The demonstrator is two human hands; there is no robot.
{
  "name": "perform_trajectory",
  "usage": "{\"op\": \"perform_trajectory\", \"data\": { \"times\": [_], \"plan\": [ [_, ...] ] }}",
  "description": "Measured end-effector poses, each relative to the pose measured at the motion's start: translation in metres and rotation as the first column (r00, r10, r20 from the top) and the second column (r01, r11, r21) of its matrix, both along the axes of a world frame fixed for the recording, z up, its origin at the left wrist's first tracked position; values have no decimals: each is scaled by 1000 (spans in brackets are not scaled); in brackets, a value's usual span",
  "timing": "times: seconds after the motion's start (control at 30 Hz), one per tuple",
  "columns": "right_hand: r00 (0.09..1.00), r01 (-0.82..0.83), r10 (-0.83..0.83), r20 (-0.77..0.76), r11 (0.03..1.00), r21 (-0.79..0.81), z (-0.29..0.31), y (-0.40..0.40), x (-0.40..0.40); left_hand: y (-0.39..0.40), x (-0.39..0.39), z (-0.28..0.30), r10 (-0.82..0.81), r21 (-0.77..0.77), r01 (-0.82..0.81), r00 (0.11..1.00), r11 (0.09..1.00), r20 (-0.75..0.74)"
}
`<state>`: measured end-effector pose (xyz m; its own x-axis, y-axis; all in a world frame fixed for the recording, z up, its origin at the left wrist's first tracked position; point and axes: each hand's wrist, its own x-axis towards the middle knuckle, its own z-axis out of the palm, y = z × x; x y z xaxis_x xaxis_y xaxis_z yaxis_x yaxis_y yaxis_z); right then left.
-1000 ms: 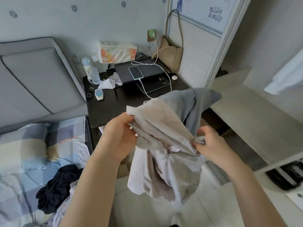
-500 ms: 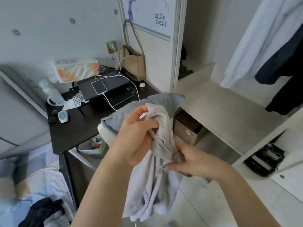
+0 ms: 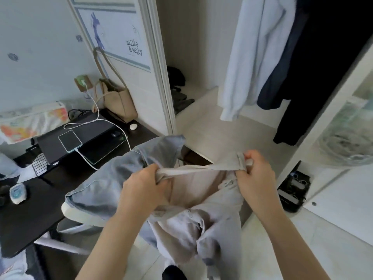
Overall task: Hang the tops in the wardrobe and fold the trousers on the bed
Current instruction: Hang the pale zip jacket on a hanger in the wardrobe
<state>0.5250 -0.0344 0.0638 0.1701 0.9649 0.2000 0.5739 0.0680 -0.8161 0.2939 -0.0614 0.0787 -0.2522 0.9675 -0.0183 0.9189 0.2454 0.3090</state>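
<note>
I hold a light grey-beige garment (image 3: 201,225) in front of me, its upper edge stretched taut between both hands. My left hand (image 3: 143,188) grips that edge at the left, and my right hand (image 3: 255,172) pinches it at the right. The rest of the cloth hangs down bunched below my hands. Behind it a blue-grey garment (image 3: 121,178) lies draped over a chair back. The open wardrobe (image 3: 201,126) stands ahead, with a pale blue shirt (image 3: 254,57) and dark clothes (image 3: 314,67) hanging inside. The bed is almost out of view at the lower left.
A dark desk (image 3: 30,215) at the left carries a laptop (image 3: 80,134), a phone on a charging cable (image 3: 69,140), a tissue pack (image 3: 32,122) and a beige tote bag (image 3: 119,102). A white wardrobe door edge (image 3: 331,122) stands at the right. A black item (image 3: 292,188) sits on the floor.
My view has swung right toward the wardrobe. My hands have moved apart, pulling the garment's top edge straight between them where it was bunched before.
</note>
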Motion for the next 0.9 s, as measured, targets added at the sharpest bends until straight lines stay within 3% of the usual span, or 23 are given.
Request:
{"op": "perform_trajectory", "data": {
  "times": [0.1,0.17,0.2,0.23,0.3,0.37,0.4,0.6,0.63,0.77,0.9],
  "plan": [
    [998,52,-53,34,998,29,10,15,9,37,-3,-3,37,-4,-37,999,999,25],
    [995,95,-97,34,994,53,15,28,14,67,-5,-1,34,3,-35,983,999,179],
    [993,109,-111,35,992,59,17,35,15,80,-6,2,26,-18,-22,945,1000,326],
    [992,120,-123,42,991,63,21,46,16,99,-8,7,37,-50,-13,851,999,524],
    [990,124,-128,53,990,69,29,67,13,127,-10,14,111,-128,3,480,992,870],
    [991,118,-124,59,989,94,39,93,6,158,-15,22,156,-163,64,100,985,983],
    [992,110,-117,56,987,114,46,108,2,174,-21,25,152,-150,94,-12,984,988],
    [993,114,-105,-47,952,283,98,211,-34,272,-59,58,223,-159,194,-373,968,901],
    [992,120,-106,-61,943,309,108,228,-42,288,-63,67,233,-152,222,-403,963,885],
    [989,150,-136,-64,918,367,136,283,-57,338,-70,101,256,-149,298,-362,943,896],
    [968,223,-252,25,895,387,163,324,-44,377,-75,141,158,-91,416,-129,905,979]
  ]
}}
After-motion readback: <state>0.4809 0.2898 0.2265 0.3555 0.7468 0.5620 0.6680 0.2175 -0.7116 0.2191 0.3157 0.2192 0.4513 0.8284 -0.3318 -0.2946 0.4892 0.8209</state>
